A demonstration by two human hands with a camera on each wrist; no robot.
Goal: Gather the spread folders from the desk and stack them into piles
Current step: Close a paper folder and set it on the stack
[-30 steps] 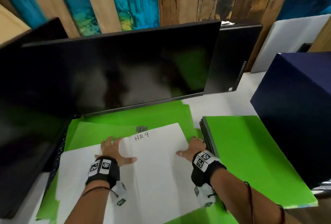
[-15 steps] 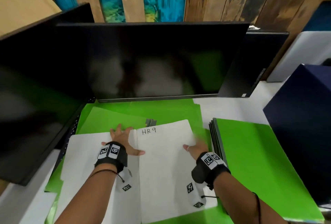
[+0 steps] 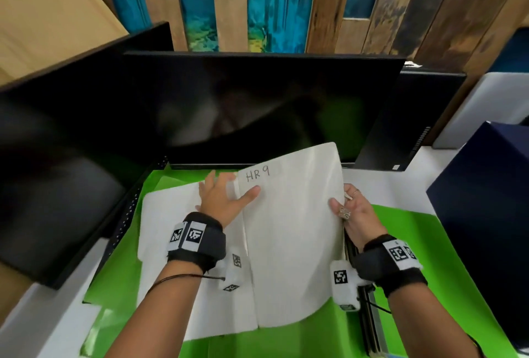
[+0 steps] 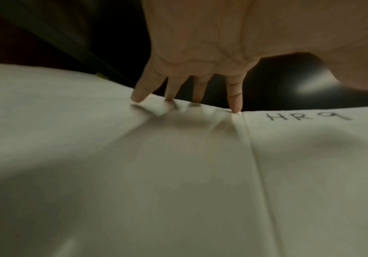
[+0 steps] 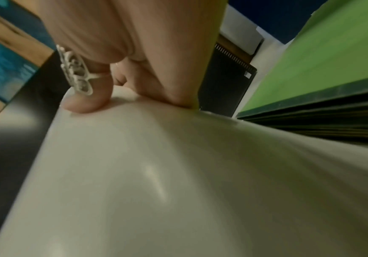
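Note:
An open white folder marked "HR9" lies on green folders in front of the monitor. My left hand presses flat on its left leaf near the spine, fingers spread and straight. My right hand grips the right leaf's outer edge, thumb on top, fingers under it. That right leaf is raised and bowed upward. A pile of closed green folders sits to the right, its stacked edges showing in the right wrist view.
A black monitor stands just behind the folders, another dark screen at the left. A dark blue box stands at the right, a black unit behind it. White desk shows beyond the pile.
My right hand has taken hold of the right leaf's edge and lifted it off the desk, swinging it up toward the left. The left hand stays pressed by the spine.

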